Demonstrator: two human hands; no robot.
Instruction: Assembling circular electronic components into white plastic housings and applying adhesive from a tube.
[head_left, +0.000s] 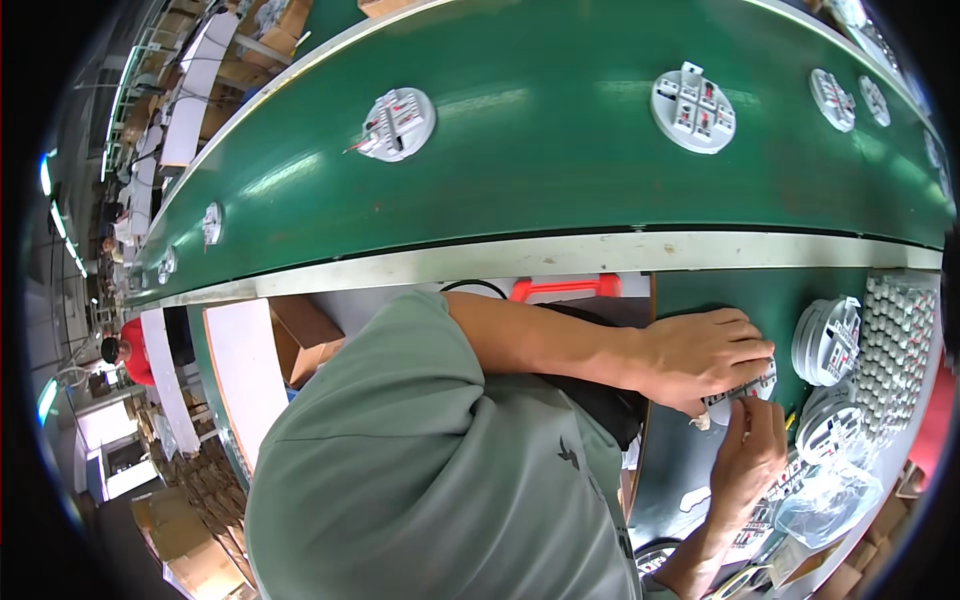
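At the bench on the right, my left hand [700, 355] reaches across with its fingers bent over a round white plastic part [767, 384] fitted with small grey pieces. The hand covers much of this part. My right hand [750, 450] is at its near edge, with thumb and fingers pinched together. Whatever lies in that pinch is too small or too hidden to make out. Just right of my hands, similar round white parts stand in a far stack [826, 342] and a nearer stack [832, 428].
Beyond the bench runs a green conveyor belt [540, 150] with a pale metal rail [480, 262], carrying several round white parts [693, 110]. Rows of small white pieces [895, 350] and a clear plastic bag [830, 500] lie at the right. A red handle [566, 288] shows beneath the rail.
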